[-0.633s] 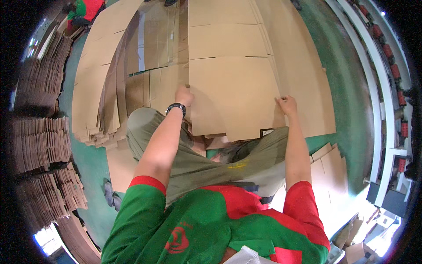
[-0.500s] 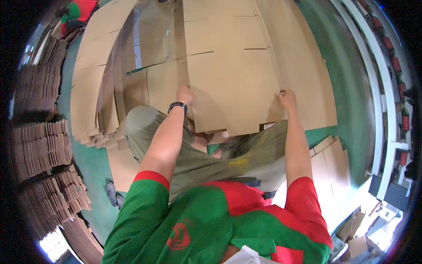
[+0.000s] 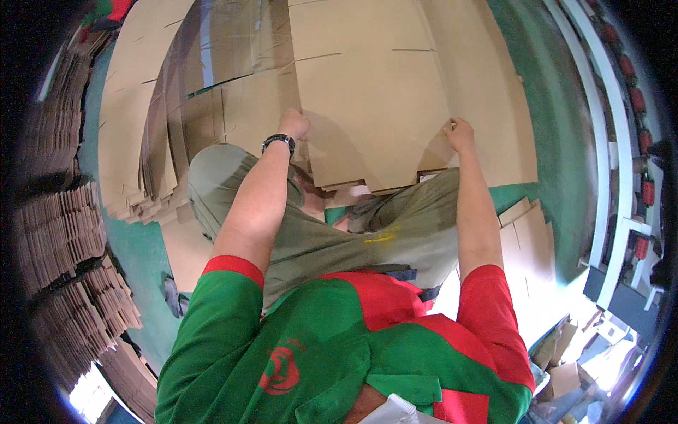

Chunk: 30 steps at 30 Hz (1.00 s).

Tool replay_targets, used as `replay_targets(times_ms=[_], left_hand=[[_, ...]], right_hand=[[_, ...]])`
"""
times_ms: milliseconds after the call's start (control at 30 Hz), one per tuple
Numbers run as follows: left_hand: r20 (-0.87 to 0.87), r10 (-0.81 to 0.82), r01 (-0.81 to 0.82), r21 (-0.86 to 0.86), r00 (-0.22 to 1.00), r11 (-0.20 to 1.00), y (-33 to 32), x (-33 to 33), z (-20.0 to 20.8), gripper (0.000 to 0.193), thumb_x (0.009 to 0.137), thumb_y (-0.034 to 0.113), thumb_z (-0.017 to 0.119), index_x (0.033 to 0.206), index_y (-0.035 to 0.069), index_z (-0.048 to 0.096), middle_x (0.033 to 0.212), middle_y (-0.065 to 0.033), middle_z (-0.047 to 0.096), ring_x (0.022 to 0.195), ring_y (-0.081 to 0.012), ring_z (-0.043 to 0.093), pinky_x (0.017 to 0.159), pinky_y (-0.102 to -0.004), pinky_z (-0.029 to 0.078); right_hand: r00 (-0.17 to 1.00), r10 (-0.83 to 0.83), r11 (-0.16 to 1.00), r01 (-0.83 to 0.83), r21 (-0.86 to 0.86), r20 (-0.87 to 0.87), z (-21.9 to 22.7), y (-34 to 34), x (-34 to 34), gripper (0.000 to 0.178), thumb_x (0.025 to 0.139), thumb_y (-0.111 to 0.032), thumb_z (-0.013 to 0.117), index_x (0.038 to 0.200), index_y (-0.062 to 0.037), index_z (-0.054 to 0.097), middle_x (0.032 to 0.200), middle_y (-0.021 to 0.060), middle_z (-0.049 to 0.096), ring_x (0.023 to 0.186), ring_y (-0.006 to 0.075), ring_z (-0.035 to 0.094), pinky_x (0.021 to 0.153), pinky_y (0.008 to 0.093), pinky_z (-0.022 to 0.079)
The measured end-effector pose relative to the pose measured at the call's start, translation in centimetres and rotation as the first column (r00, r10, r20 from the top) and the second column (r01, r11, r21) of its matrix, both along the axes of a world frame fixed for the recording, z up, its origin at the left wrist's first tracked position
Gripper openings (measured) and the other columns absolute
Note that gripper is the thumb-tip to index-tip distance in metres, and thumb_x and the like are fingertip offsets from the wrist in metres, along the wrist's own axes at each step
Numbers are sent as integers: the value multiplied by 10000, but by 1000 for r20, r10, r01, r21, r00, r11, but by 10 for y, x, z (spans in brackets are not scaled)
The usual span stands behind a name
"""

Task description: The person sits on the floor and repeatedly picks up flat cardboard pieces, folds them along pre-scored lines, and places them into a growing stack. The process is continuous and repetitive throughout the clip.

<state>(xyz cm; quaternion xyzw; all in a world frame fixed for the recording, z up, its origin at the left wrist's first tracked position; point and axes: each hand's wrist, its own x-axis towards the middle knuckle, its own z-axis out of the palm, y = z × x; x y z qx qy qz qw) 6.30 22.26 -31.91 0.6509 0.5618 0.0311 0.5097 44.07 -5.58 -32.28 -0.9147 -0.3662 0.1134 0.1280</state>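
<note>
A large flat brown cardboard sheet [image 3: 374,106] with slots and crease lines lies in front of my crossed legs. At its left edge my left hand [image 3: 294,124], with a dark watch on the wrist, is closed on the cardboard. My right hand [image 3: 460,134] pinches at the long line on the sheet's right side, thumb and fingers together. What lies between those fingertips is mostly hidden. The near edge of the cardboard, with its cut notches, rests close to my feet and shins.
More slotted cardboard [image 3: 134,113] lies to the left. Stacks of cardboard [image 3: 60,226] stand along the far left side. Smaller cardboard pieces [image 3: 526,247] lie by my right arm. White rails [image 3: 600,141] run along the right over the green floor [image 3: 551,92]. Another person's sleeve [image 3: 116,10] shows at upper left.
The view has shifted, so cardboard, legs and hands all sit higher in the picture. Both hands keep about the same places on the cardboard and stay closed.
</note>
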Motion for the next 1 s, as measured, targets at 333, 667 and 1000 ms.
replay_targets(times_ms=[333,667,1000], left_hand=[[186,84,-104,99,979,990,16,15,84,498,860,328,653,1151,-69,576,1059,-172,660,878,-276,671,730,-387,560],[429,439,-539,140,789,831,78,-216,175,500,874,299,683,1237,-21,556,1083,-115,632,892,-186,633,740,-316,560],[344,939,-803,-561,-4,203,87,-407,46,540,947,356,568,1365,101,340,1273,-208,446,1010,-371,574,852,-536,527]], right_hand=[[994,-104,994,105,20,-24,-4,-5,5,547,773,-329,708,1227,-40,610,1101,199,662,1053,312,627,930,384,482],[996,-22,997,28,74,-88,-1,3,16,506,794,-322,681,1216,-49,618,1175,184,638,1078,312,615,937,401,472],[999,30,994,-26,110,-36,-17,-5,31,433,786,-272,672,1162,-58,653,1097,190,662,1030,316,629,917,400,481]])
